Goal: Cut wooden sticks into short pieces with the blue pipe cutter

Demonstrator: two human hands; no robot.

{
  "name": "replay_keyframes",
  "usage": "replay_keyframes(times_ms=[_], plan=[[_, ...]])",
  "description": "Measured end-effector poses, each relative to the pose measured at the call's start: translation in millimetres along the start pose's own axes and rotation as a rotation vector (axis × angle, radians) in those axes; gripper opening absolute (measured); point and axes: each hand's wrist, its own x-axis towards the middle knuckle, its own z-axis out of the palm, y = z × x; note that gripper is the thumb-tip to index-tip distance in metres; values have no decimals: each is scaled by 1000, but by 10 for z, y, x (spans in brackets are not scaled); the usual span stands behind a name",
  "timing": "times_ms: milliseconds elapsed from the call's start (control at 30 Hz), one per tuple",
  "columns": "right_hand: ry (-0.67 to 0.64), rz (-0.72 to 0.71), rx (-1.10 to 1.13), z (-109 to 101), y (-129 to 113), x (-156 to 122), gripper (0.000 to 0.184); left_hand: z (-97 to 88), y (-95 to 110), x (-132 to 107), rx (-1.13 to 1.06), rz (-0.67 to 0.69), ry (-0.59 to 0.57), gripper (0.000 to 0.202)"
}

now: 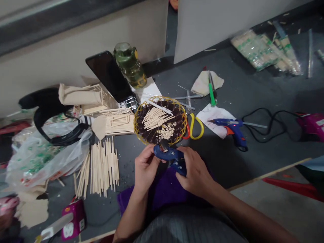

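Observation:
My right hand is wrapped round the handles of a blue hand cutter, whose dark head points towards the basket. At the cutter's jaws, my left hand pinches a thin wooden stick, mostly hidden by the fingers and the tool. Just beyond both hands is a brown woven basket with a yellow rim. Inside it lie a heap of short wooden sticks and a pile of tiny cut wooden pieces.
Long wooden sticks lie at left, near stick-built pieces and a plastic bag. Behind stand a phone and a green bottle. Yellow-handled scissors, a blue glue gun and its cord are at right.

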Motion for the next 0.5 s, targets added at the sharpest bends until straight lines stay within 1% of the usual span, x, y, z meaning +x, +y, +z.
replay_keyframes(times_ms=[167, 300, 500], plan=[[-26, 18, 35, 19, 0, -19, 56, -6, 38, 2, 58, 6, -11, 19], [-18, -9, 57, 48, 22, -41, 59, -12, 58, 4, 103, 13, -14, 18], [-20, -17, 61, 65, 38, -92, 58, -25, 95, -8, 143, 0, -20, 22]])
